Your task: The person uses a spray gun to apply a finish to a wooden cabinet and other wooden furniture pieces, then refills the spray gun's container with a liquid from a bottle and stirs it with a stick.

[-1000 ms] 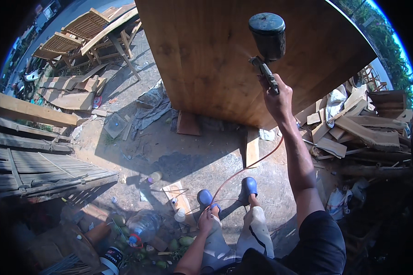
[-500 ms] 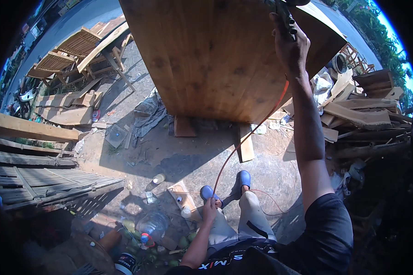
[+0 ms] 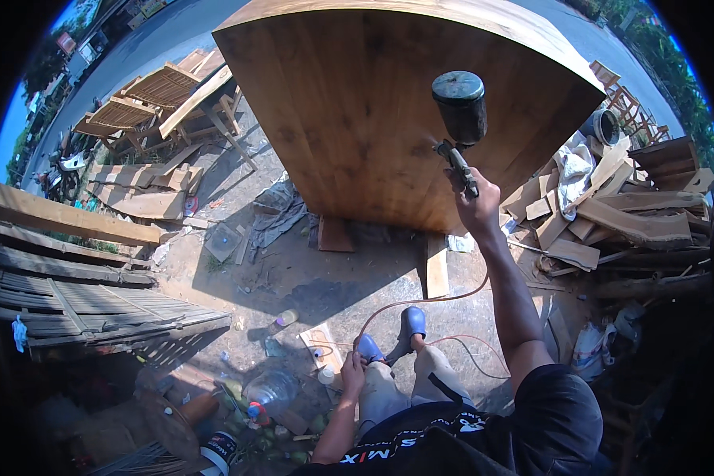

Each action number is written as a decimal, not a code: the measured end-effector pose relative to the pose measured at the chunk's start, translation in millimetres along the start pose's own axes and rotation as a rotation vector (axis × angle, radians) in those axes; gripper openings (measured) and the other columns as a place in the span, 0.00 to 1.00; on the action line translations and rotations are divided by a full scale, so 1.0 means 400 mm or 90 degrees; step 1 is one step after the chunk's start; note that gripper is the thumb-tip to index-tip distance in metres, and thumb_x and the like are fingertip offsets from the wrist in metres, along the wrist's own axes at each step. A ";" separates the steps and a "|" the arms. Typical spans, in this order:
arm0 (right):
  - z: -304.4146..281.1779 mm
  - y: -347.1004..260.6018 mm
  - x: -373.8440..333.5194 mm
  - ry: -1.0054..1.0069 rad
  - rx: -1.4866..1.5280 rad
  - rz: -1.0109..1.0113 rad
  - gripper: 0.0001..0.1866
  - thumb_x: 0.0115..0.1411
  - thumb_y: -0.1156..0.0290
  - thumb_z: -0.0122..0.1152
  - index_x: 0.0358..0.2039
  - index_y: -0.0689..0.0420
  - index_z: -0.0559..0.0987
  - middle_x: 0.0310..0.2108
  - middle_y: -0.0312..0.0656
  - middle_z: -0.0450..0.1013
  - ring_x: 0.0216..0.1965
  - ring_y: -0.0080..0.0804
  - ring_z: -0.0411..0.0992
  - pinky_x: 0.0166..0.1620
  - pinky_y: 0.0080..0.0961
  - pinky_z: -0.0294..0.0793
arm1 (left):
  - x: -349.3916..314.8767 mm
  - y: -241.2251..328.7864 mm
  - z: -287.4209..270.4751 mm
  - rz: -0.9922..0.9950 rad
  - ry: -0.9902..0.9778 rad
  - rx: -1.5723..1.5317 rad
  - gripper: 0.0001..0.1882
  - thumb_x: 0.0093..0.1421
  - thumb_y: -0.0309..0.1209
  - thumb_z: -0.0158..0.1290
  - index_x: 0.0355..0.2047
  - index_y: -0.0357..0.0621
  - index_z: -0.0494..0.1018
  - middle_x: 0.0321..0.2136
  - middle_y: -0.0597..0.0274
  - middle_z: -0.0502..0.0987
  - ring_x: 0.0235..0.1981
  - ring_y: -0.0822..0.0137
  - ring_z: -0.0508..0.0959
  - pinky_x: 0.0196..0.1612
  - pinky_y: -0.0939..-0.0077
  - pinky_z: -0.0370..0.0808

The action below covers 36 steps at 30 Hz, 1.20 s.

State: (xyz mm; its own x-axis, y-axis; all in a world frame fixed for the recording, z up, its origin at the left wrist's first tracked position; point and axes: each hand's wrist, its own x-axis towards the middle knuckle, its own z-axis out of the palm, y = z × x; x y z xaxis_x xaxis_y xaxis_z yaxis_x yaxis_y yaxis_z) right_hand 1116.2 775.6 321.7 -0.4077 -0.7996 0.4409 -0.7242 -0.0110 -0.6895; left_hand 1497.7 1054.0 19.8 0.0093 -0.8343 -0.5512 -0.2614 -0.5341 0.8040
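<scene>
The spray gun point(image 3: 457, 163) is up just in front of the big brown wooden box point(image 3: 333, 119), with the right grip point(image 3: 479, 205) wrapped around its handle, while lower down the left grip point(image 3: 353, 376) is closed on the thin reddish hose point(image 3: 408, 303). I'd judge the gun stiff and rather top-heavy, with that dark cup point(image 3: 463, 115) riding above, so the handle beneath seems the place for a firm hold. The hose looks light and supple, easily led between loose fingers.
</scene>
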 end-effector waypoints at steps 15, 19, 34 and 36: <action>0.073 -0.371 0.337 0.071 -0.026 -0.186 0.23 0.68 0.51 0.68 0.30 0.59 0.77 0.21 0.55 0.75 0.25 0.60 0.77 0.29 0.48 0.73 | 0.074 0.099 0.032 0.090 0.056 0.100 0.18 0.78 0.40 0.46 0.44 0.39 0.79 0.37 0.48 0.84 0.38 0.52 0.86 0.44 0.59 0.80; 0.239 -0.494 0.393 0.046 -0.006 -0.226 0.26 0.67 0.47 0.67 0.29 0.60 0.76 0.23 0.58 0.77 0.29 0.64 0.78 0.32 0.51 0.75 | 0.100 0.097 -0.019 0.071 -0.008 0.091 0.18 0.78 0.41 0.45 0.45 0.41 0.79 0.38 0.47 0.84 0.40 0.49 0.85 0.46 0.56 0.79; 0.638 -0.742 0.499 0.038 -0.009 -0.248 0.25 0.67 0.44 0.66 0.34 0.58 0.82 0.27 0.55 0.79 0.33 0.60 0.80 0.36 0.44 0.77 | 0.148 -0.083 -0.118 0.157 -0.029 0.106 0.12 0.73 0.35 0.50 0.38 0.41 0.80 0.33 0.46 0.82 0.39 0.42 0.81 0.45 0.47 0.75; 0.640 -0.729 0.492 0.028 -0.027 -0.229 0.25 0.67 0.44 0.66 0.35 0.58 0.82 0.27 0.55 0.79 0.33 0.61 0.79 0.36 0.44 0.77 | 0.156 -0.095 -0.120 0.216 -0.027 0.088 0.12 0.72 0.34 0.51 0.36 0.41 0.80 0.32 0.47 0.82 0.39 0.43 0.81 0.46 0.49 0.75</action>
State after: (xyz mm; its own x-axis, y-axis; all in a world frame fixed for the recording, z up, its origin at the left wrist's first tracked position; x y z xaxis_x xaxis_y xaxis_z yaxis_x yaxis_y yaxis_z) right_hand 1389.5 467.8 462.6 -0.1450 -0.7226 0.6759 -0.8478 -0.2614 -0.4614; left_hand 1554.6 1015.5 -34.6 -0.1400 -0.9529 -0.2690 -0.3713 -0.2014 0.9064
